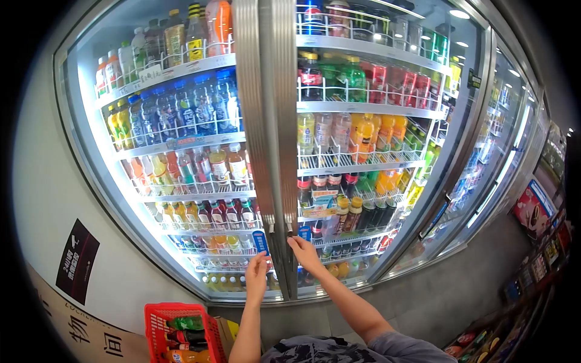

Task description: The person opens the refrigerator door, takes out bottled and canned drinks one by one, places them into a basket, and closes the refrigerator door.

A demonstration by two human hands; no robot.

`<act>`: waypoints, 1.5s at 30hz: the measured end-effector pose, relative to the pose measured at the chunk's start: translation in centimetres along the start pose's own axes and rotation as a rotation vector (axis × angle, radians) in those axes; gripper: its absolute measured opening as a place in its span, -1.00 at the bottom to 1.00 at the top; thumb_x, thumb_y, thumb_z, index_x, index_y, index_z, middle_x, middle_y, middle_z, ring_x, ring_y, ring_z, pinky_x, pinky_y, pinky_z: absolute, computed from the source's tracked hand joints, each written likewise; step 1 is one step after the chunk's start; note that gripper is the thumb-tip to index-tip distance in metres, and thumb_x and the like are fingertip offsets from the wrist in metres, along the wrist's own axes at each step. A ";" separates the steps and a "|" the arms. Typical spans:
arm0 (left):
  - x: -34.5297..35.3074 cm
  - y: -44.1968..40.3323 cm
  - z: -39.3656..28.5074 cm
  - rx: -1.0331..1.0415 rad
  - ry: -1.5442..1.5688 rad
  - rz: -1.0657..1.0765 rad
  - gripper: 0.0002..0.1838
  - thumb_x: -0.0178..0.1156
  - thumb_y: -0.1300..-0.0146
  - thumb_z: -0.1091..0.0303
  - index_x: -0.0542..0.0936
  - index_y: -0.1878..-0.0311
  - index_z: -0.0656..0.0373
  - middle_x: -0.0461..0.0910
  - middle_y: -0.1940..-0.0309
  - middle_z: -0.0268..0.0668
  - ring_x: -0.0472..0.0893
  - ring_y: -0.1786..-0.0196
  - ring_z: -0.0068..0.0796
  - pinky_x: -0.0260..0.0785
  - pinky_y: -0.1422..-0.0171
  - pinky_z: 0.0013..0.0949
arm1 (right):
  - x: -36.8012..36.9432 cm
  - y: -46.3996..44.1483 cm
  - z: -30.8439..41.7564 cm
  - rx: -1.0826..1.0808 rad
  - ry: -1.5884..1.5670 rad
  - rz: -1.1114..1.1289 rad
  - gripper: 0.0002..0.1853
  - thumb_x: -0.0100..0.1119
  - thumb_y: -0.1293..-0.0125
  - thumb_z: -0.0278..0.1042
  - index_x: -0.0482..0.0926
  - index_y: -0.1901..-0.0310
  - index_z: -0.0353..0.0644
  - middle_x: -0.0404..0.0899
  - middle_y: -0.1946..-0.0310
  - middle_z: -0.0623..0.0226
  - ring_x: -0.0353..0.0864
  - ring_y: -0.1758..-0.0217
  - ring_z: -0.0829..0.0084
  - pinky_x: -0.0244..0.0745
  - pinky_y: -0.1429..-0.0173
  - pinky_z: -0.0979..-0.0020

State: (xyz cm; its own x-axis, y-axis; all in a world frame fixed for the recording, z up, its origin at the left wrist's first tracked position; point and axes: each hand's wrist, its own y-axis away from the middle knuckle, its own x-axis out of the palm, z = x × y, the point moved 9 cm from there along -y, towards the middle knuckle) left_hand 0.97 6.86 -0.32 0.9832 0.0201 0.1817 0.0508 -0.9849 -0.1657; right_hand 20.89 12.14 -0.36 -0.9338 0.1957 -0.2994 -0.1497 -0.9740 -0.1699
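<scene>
Two glass fridge doors meet in front of me along the wide metal door frames (253,115). My right hand (305,253) has its fingers bent around the edge of the right door handle (290,242), beside a small blue sticker (304,234). My left hand (256,275) is raised just left of the frames, below the blue sticker (259,242) on the left door; its fingers are loosely bent and apart, with nothing visible in them. Behind the glass stand rows of bottled drinks (203,104) and cans (396,81) on white wire shelves (369,164).
On the floor at lower left stands a red shopping basket (147,330) with several bottles inside. A dark sign (77,261) is on the wall at left. More fridge doors (493,145) continue to the right. A rack of packaged goods (535,272) stands at far right.
</scene>
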 end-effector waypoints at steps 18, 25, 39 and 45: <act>-1.8 0.8 -0.4 -0.104 0.090 0.151 -0.68 0.00 -0.52 0.35 0.51 -0.22 0.26 0.61 0.04 -0.27 0.57 0.07 -0.56 0.41 -0.07 -0.47 | 4.1 -3.1 -1.0 0.239 -0.555 -0.055 -0.44 -0.12 -0.53 0.07 0.18 0.65 0.01 0.09 0.70 0.57 0.10 0.59 0.59 0.07 0.42 0.46; -2.1 4.4 1.0 -0.122 0.105 0.150 -0.69 -0.01 -0.53 0.32 0.54 -0.20 0.21 0.64 0.08 -0.29 0.59 0.12 -0.59 0.40 0.00 -0.49 | 4.5 -3.6 -2.4 0.240 -0.565 -0.115 -0.47 -0.08 -0.51 0.07 0.20 0.63 0.02 0.10 0.71 0.56 0.15 0.61 0.58 0.10 0.42 0.47; -5.8 8.5 -4.1 -0.016 0.084 0.037 -0.70 -0.01 -0.52 0.32 0.53 -0.19 0.22 0.64 0.07 -0.27 0.58 0.11 -0.58 0.41 -0.04 -0.49 | 3.8 -0.6 -1.2 0.211 -0.567 -0.078 -0.48 -0.03 -0.50 0.09 0.28 0.62 0.01 0.16 0.69 0.57 0.21 0.59 0.60 0.15 0.40 0.49; -2.3 9.2 -3.8 -0.047 0.036 0.088 -0.67 0.00 -0.52 0.28 0.53 -0.21 0.22 0.64 0.05 -0.28 0.58 0.11 -0.58 0.41 -0.02 -0.48 | 1.6 6.7 -0.9 0.158 -0.472 -0.087 -0.44 -0.05 -0.49 0.17 0.26 0.61 -0.02 0.17 0.67 0.56 0.19 0.58 0.61 0.12 0.42 0.49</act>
State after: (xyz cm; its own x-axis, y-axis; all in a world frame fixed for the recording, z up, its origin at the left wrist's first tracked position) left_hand -1.53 -2.89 1.42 0.9764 -0.0719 0.2037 -0.0443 -0.9896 -0.1371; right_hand 18.67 6.06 -2.81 -0.9552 0.2401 0.1729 -0.2472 -0.9688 -0.0202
